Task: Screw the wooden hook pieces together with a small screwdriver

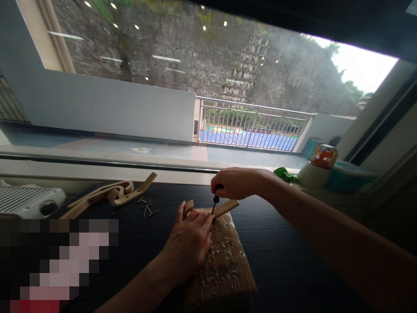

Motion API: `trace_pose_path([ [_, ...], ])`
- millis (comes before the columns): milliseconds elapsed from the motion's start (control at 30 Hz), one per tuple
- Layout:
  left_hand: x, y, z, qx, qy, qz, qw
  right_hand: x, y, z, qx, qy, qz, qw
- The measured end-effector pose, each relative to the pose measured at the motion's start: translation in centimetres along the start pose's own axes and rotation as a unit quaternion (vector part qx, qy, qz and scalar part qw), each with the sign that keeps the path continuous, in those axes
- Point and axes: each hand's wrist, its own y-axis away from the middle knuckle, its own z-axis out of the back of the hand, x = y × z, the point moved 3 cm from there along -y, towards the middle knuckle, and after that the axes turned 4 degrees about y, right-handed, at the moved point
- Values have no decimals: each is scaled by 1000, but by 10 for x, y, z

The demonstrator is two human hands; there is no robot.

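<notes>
Dark table (286, 252) beside window (140, 56). Right hand (230, 183), wrist arched, curled around near-upright screwdriver (216, 198), tip at wooden strip (229, 208); left hand (190, 234), palm down, clasps strip against wood block (224, 265).

At lower centre, the block (228, 265) is rough wood; at centre left, the curved strips (125, 200) are smooth wood. The tabletop (286, 248) looks matt, the screws (146, 208) metallic.
</notes>
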Motion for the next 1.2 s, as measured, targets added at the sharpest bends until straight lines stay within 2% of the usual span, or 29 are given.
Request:
trace_pose_path([
  [133, 0, 0, 0, 12, 7, 11, 1000, 1, -4, -6, -14, 21, -13, 1000],
  [400, 0, 0, 2, -4, 4, -6, 1000, -4, -7, -9, -42, 15, -15, 999],
  [567, 1, 0, 0, 3, -4, -1, 1000, -8, -1, -2, -23, 12, -26, 999],
  [700, 1, -1, -1, 3, -9, 0, 1000, -7, 2, 3, -20, 1, 9, 1000],
  [967, 0, 0, 0, 12, -5, 6, 1000, -12, -4, -7, -37, -1, -28, 999],
  [1200, 1, -1, 0, 4, -14, 5, 1000, -12, -3, -9, -40, 23, -24, 999],
])
